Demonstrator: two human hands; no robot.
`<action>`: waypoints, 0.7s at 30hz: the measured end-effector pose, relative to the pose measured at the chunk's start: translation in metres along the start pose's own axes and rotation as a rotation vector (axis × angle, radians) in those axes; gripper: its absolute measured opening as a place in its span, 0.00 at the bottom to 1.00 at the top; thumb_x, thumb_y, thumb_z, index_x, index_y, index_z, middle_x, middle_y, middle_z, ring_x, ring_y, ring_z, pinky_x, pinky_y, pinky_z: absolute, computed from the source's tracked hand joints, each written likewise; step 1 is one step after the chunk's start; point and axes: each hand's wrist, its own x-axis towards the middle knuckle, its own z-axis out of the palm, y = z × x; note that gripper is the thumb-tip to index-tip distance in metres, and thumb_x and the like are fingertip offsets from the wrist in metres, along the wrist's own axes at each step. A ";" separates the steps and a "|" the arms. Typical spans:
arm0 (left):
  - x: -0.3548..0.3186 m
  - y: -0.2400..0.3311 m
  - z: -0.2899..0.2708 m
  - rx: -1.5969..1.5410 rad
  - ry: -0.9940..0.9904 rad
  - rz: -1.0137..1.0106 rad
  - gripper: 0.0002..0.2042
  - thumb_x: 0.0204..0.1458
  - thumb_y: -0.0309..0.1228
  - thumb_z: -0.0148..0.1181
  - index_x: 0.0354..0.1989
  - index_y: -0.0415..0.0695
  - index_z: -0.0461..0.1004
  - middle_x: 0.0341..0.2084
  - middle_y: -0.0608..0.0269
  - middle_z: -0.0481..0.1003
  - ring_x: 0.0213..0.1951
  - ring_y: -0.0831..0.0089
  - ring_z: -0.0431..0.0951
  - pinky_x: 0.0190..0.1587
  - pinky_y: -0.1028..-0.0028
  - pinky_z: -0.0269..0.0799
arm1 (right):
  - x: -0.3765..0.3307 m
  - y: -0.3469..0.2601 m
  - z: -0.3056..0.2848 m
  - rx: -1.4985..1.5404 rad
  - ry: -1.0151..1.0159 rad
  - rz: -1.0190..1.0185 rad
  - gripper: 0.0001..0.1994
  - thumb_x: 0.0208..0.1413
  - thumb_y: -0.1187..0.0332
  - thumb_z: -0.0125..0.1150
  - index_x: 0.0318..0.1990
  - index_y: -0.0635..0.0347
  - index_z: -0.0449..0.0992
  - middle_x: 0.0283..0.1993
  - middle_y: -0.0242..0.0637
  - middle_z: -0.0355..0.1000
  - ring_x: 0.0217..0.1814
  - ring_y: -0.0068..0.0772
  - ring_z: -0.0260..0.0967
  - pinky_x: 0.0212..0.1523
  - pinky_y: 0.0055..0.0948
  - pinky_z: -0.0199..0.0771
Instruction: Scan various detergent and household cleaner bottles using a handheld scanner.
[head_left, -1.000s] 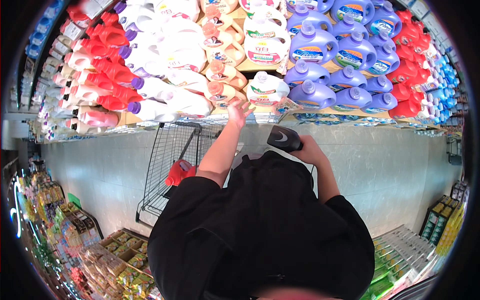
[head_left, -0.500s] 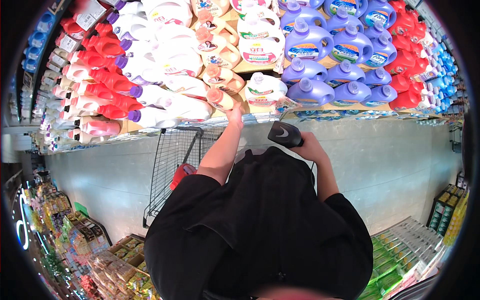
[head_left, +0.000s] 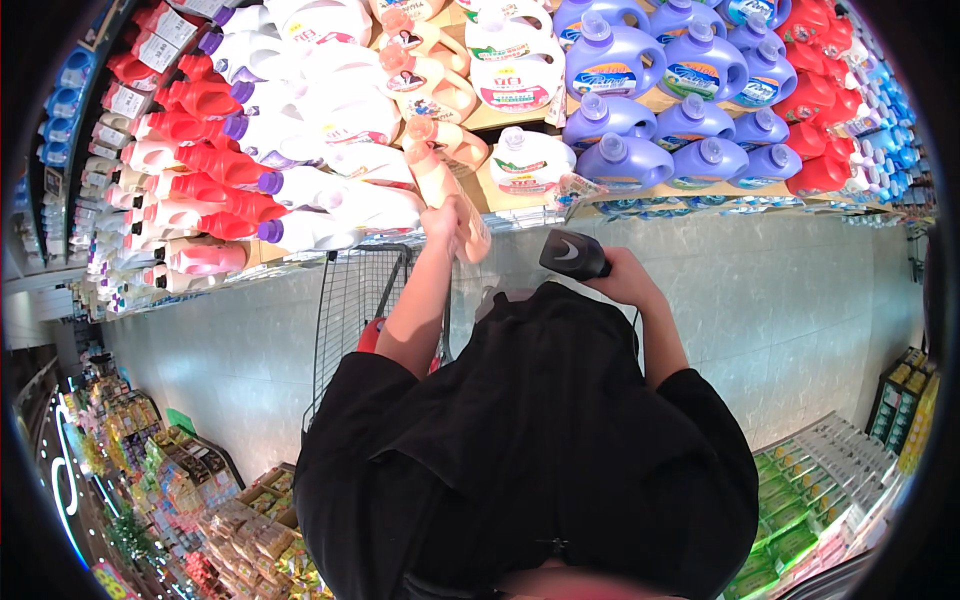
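Note:
My left hand [head_left: 443, 219] is closed around a peach-coloured detergent bottle [head_left: 433, 180], held tilted just in front of the shelf edge. Its capped end points toward the display, beside another peach bottle [head_left: 466, 146]. A white detergent jug [head_left: 531, 163] stands to the right of it. In my right hand [head_left: 632, 279] is a black handheld object [head_left: 574, 256] with a pale curved mark on its face; its exact kind I cannot make out. A thin dark cord hangs below that hand.
A wire shopping cart [head_left: 345, 290] stands at my left with a red item [head_left: 371, 334] in it. Rows of purple jugs [head_left: 625, 165] and red bottles [head_left: 822, 173] fill the right of the display. Behind me are stacked packages [head_left: 238, 535] and green goods [head_left: 775, 505].
My left hand has drawn the peach bottle off the front of the shelf toward me and slightly left. The right hand still holds the black object.

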 end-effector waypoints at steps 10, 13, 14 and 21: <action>-0.117 0.053 -0.110 -0.548 -0.417 -0.036 0.09 0.52 0.26 0.50 0.21 0.48 0.61 0.12 0.74 0.55 0.15 0.79 0.53 0.22 0.76 0.53 | 0.009 -0.016 -0.012 0.046 -0.036 -0.027 0.17 0.46 0.72 0.73 0.46 0.62 0.80 0.38 0.41 0.80 0.40 0.31 0.76 0.47 0.34 0.75; -0.141 0.065 -0.128 -0.655 -0.481 0.102 0.07 0.52 0.26 0.49 0.23 0.47 0.62 0.13 0.73 0.55 0.17 0.79 0.54 0.24 0.76 0.54 | 0.022 -0.027 -0.018 0.078 -0.084 -0.060 0.18 0.45 0.74 0.73 0.47 0.62 0.80 0.39 0.40 0.81 0.40 0.27 0.75 0.48 0.33 0.75; -0.153 0.075 -0.130 -0.681 -0.519 0.163 0.07 0.53 0.27 0.49 0.24 0.47 0.62 0.13 0.73 0.56 0.17 0.79 0.55 0.25 0.76 0.55 | 0.026 -0.034 -0.021 0.094 -0.089 -0.096 0.18 0.45 0.74 0.72 0.47 0.62 0.80 0.39 0.40 0.81 0.40 0.26 0.75 0.48 0.32 0.75; -0.194 0.112 -0.147 -0.656 -0.544 0.406 0.06 0.53 0.27 0.50 0.25 0.44 0.63 0.13 0.71 0.56 0.18 0.77 0.56 0.26 0.74 0.56 | 0.063 -0.094 -0.033 -0.096 -0.203 -0.264 0.16 0.45 0.73 0.71 0.44 0.64 0.79 0.34 0.40 0.79 0.36 0.27 0.72 0.41 0.32 0.73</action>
